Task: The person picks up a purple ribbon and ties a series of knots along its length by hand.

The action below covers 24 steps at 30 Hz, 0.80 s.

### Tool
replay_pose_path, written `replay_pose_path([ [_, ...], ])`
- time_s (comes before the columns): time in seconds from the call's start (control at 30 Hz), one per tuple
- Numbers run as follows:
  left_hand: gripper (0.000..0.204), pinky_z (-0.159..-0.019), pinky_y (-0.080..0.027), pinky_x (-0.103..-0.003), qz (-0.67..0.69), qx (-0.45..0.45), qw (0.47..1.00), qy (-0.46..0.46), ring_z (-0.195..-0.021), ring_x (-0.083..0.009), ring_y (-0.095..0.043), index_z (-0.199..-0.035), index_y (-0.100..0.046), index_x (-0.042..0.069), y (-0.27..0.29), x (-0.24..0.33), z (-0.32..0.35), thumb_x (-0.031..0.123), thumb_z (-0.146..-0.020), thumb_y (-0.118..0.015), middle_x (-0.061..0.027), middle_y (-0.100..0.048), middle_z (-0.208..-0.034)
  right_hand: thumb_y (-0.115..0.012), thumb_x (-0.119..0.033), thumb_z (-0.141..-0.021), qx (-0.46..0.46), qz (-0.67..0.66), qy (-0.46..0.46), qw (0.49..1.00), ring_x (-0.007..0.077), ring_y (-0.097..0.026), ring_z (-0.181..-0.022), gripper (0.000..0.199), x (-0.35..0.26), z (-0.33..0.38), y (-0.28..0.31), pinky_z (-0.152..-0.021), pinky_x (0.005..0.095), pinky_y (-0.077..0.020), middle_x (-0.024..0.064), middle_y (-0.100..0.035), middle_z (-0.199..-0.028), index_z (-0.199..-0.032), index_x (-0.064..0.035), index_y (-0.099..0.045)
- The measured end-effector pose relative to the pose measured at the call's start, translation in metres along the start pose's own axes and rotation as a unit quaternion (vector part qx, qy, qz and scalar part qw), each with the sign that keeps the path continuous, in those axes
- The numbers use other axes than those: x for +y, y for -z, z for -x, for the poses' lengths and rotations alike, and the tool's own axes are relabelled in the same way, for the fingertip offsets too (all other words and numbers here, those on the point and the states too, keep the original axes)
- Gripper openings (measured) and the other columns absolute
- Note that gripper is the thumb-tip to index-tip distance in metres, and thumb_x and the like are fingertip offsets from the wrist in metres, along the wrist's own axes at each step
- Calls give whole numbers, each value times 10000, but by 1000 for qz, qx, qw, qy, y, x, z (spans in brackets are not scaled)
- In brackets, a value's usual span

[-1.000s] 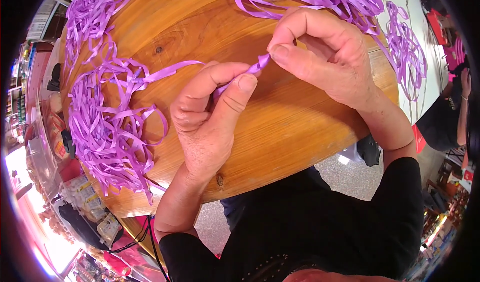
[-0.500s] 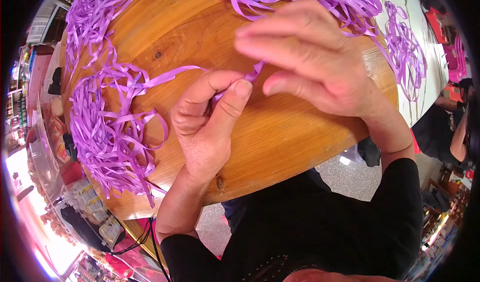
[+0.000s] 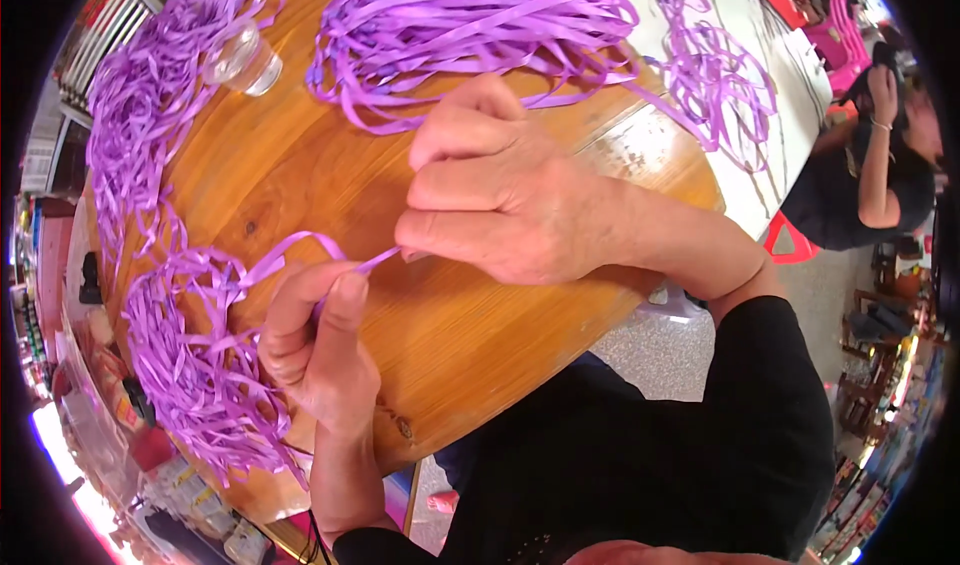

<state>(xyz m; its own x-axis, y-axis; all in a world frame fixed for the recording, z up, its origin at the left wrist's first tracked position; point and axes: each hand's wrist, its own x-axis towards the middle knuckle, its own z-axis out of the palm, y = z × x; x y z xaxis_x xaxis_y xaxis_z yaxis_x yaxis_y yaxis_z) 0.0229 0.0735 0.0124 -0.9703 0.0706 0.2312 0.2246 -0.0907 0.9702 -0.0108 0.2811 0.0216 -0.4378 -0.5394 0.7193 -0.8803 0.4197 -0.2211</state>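
A thin purple ribbon strand (image 3: 290,250) runs taut between both my hands above a round wooden table (image 3: 480,335). My left hand (image 3: 315,350) pinches the strand between thumb and forefinger at the lower left. My right hand (image 3: 500,205), fingers curled, grips the strand's other end at its fingertips, a short way right of the left hand. The strand trails left into a tangled pile of purple ribbon (image 3: 190,365).
More purple ribbon lies along the table's left rim (image 3: 140,95), in a big bundle at the top (image 3: 470,25) and a loop on a white surface (image 3: 715,80). A clear glass (image 3: 245,60) stands upper left. Another person in black (image 3: 865,175) sits at the right.
My right hand has closed into a fist grip on the strand and pulled it slightly right. The view has shifted so more of the table's top shows.
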Motion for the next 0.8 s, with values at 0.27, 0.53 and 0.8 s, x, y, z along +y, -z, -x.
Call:
replay_pose_path([
  [0.27, 97, -633, -376, -217, 92, -11, 995, 48, -676, -84, -477, -909, -637, -10, 6, -2, -2, -17, -819, -601, -34, -595, -797, -724, -185, -724, -8, -110, -84, 990, 202, -533, -823, 310, 9, 1, -11, -749, 357, -395, 33, -556, -825, -988, -67, -611],
  [0.53, 130, -582, -397, -235, 209, 2, 978, -4, -649, -96, -485, -986, -615, -15, -7, 7, 1, 21, -865, -583, -45, -583, -849, -722, -123, -747, -98, -295, -254, 916, 229, -547, -1050, 620, 2, -3, -8, -894, 362, -426, 76, -596, -1119, -1313, -105, -468],
  [0.8, 150, -542, -389, -251, 285, -44, 957, 17, -609, -91, -455, -1032, -598, 3, -22, 50, 11, 16, -890, -552, -45, -557, -851, -707, -140, -740, -98, -416, -170, 888, 272, -571, -993, 513, -32, -14, -31, -856, 368, -449, 130, -601, -1056, -1208, -66, -508],
])
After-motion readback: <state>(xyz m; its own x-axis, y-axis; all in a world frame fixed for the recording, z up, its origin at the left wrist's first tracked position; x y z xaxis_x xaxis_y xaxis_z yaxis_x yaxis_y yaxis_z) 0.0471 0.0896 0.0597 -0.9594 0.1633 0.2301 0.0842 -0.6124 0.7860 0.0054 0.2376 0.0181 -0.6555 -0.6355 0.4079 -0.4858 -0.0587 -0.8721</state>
